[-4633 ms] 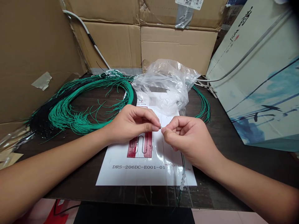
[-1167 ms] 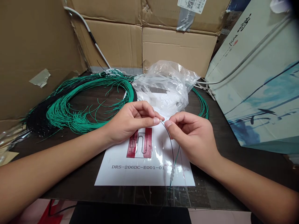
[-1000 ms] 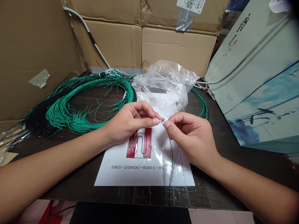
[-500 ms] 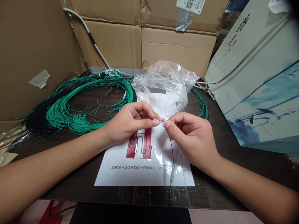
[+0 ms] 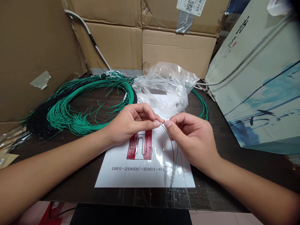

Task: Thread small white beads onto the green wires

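Observation:
My left hand [image 5: 138,122] is closed in a pinch above the printed sheet, holding a small white piece [image 5: 161,123] mostly hidden by the fingertips. Its fingertips almost meet those of my right hand [image 5: 189,131], which pinches the green wire [image 5: 177,156]; its end is covered by the fingers. A black wire [image 5: 172,145] curves down from between the two hands. Lower down, both wires run through a short row of white beads [image 5: 172,177] over the sheet's lower right part.
A printed sheet [image 5: 131,179] lies taped on the dark table [image 5: 77,184]. Looped green wires [image 5: 61,115] and black ones lie at left. Behind the hands sits a clear bag [image 5: 164,78] of small white pieces. Cardboard [image 5: 178,53] and a pale patterned box [image 5: 253,84] enclose the space.
Both hands keep nearly the same pinch at the same place. The fingertips look slightly closer together, and the bit between them shows less.

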A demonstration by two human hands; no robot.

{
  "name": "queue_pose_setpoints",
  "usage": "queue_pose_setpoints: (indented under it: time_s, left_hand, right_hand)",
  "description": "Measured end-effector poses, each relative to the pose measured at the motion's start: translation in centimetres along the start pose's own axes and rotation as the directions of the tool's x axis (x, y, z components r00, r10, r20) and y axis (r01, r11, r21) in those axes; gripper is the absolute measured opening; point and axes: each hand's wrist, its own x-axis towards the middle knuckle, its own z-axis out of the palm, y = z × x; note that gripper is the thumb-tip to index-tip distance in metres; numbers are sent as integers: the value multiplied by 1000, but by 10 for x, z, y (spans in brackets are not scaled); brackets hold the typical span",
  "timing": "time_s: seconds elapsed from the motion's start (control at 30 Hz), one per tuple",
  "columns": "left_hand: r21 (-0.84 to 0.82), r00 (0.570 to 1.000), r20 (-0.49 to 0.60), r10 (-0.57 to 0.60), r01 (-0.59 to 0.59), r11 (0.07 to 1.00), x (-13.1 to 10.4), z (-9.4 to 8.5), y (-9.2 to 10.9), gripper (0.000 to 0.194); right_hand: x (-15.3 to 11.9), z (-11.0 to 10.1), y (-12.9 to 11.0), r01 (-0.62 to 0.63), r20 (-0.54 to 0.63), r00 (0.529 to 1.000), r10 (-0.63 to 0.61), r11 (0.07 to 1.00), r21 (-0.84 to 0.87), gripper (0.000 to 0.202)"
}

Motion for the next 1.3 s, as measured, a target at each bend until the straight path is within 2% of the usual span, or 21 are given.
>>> queue_pose_setpoints:
  time_s: [0.23, 0.5, 0.8, 1.3]
  left_hand:
    - [5, 1000, 5, 2, -2, 1000, 0, 0, -1, 15]
    - [40, 998, -52, 25, -23, 999, 0, 0, 0, 18]
    - [29, 999, -30, 30, -29, 999, -1, 0, 0, 18]
    - [26, 999, -24, 28, -28, 999, -1, 0, -1, 18]
  right_hand:
    - [-2, 0, 2, 64, -10, 998, -65, 996, -66, 17]
    - [-3, 2, 5, 168, 27, 986, -165, 974, -155, 14]
    - [-3, 0, 3, 127, 4, 992, -128, 979, -156, 12]
    - [-5, 1, 3, 129, 19, 992, -128, 984, -120, 13]
